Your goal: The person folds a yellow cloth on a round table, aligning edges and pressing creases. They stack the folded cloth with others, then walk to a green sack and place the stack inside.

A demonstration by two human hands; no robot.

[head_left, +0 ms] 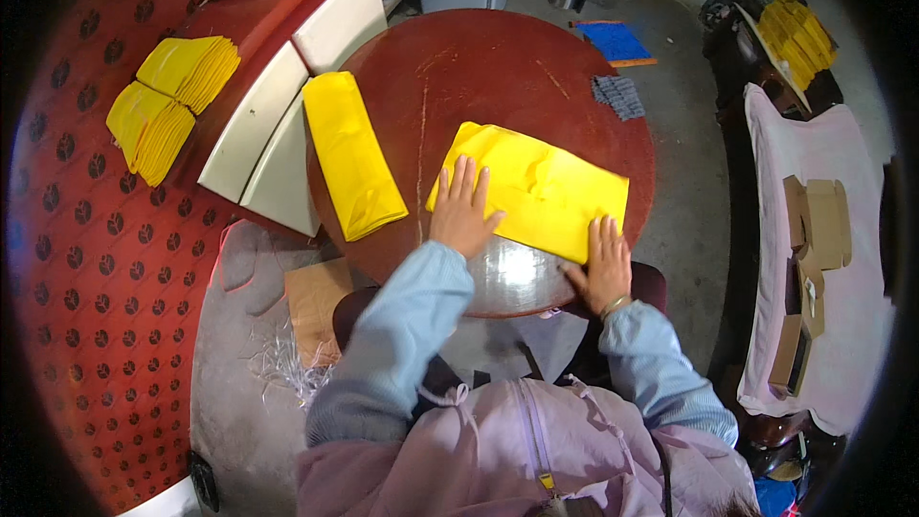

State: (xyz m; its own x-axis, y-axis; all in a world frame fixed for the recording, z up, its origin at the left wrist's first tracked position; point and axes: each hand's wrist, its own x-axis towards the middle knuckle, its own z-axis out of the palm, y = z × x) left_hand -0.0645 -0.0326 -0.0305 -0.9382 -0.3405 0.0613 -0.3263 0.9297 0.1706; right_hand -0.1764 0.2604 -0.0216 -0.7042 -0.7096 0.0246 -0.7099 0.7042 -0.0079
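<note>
A folded piece of yellow fabric (546, 182) lies flat and slightly creased on the round red table (479, 67). My left hand (463, 211) rests palm down on its left end, fingers stretched out. At the near right corner, my right hand (607, 266) lies with its fingertips on the fabric, also open. Left of my left hand, a long folded yellow fabric bundle (354, 158) sits near the table's left edge. A bright patch of light shines off the tabletop between my hands.
Stacks of folded yellow fabric (172, 105) lie on the red surface at left. A grey cloth (618, 96) sits at the table's right edge. Brown cardboard boxes (825, 225) stand on a pink-covered bench. White stringy scraps (289, 364) lie on the floor.
</note>
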